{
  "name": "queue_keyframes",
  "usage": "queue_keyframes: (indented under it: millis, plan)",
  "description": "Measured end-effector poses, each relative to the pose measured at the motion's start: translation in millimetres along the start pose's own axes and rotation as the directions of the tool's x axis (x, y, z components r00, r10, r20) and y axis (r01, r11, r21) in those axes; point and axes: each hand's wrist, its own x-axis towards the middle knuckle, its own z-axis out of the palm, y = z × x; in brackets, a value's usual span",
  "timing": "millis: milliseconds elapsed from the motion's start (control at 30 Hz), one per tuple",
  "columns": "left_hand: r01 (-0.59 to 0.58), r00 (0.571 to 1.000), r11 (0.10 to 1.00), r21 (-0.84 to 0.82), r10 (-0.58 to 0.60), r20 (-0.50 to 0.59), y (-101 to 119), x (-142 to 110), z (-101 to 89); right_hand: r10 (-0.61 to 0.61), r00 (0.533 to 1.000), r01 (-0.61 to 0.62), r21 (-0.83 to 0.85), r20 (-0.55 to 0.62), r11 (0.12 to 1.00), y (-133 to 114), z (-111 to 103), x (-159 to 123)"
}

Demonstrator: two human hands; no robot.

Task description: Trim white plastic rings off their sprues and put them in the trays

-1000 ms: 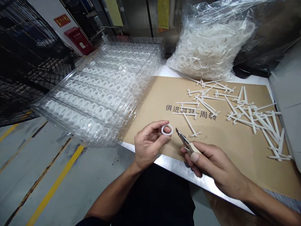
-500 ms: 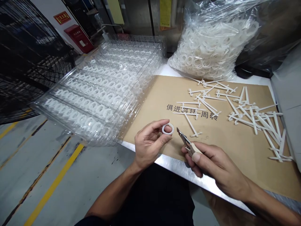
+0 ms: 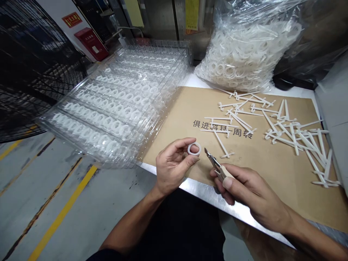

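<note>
My left hand (image 3: 172, 168) pinches a white plastic ring (image 3: 194, 148) between thumb and forefinger, holding it up above a brown cardboard sheet (image 3: 174, 152). My right hand (image 3: 244, 194) grips small side cutters (image 3: 217, 166) with pale wrapped handles. Their steel jaws point up and left, close to the ring but apart from it. Beyond the cutters, several white plastic runners (image 3: 221, 144) with T-shaped ends lie scattered on the cardboard, mostly towards the right.
A stack of clear plastic trays (image 3: 114, 105) holding rows of white rings stands left of the cardboard. Behind it sits a clear bag of white rings (image 3: 239, 58). The steel table edge (image 3: 217, 197) runs below my hands. A black fan guard (image 3: 35, 72) stands at left.
The whole view has shifted slightly. My hands have barely moved, and the ring and cutters stay in the same grips.
</note>
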Motion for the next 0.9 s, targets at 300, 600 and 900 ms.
queue_keyframes:
  millis: [300, 600, 900]
  plan:
    - [0.009, 1.0, 1.0, -0.017, -0.009, 0.013, 0.1, 0.1, 0.0, -0.003, 1.0, 0.003, 0.03, -0.001, 1.0, 0.3, 0.3, 0.4]
    - [-0.002, 1.0, 1.0, -0.025, 0.002, -0.008, 0.5, 1.3, 1.1, -0.017, 1.0, 0.017, 0.077, -0.007, 0.997, -1.4, 0.7, 0.2]
    - [0.016, 1.0, 0.997, -0.075, -0.017, -0.01, 2.1, 1.1, 1.5, -0.073, 0.963, 0.149, 0.285, -0.261, 0.947, 5.8, -4.9, 0.8]
